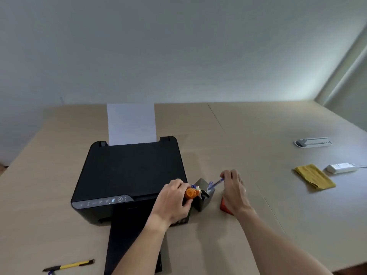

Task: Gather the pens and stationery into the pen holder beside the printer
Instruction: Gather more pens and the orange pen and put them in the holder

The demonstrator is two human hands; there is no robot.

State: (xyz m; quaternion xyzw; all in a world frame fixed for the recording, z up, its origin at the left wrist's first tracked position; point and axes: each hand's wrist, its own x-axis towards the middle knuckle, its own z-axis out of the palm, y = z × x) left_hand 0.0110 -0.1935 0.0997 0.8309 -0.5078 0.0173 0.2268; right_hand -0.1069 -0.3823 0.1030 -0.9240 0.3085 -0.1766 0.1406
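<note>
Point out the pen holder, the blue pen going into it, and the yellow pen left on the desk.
pen holder (204, 203): head view, front right wall.
blue pen (216, 183): head view, mid-barrel below right hand.
yellow pen (69, 266): head view, yellow barrel middle.

Desk items, counted by kind.
One black printer (129, 175) with one white sheet (131, 124); one grey pen holder (203, 195); two hands; one blue pen (216, 183); one orange item (190, 193); one yellow-and-black pen (69, 265); one yellow cloth (314, 176); one red object (225, 207); two white devices.
</note>
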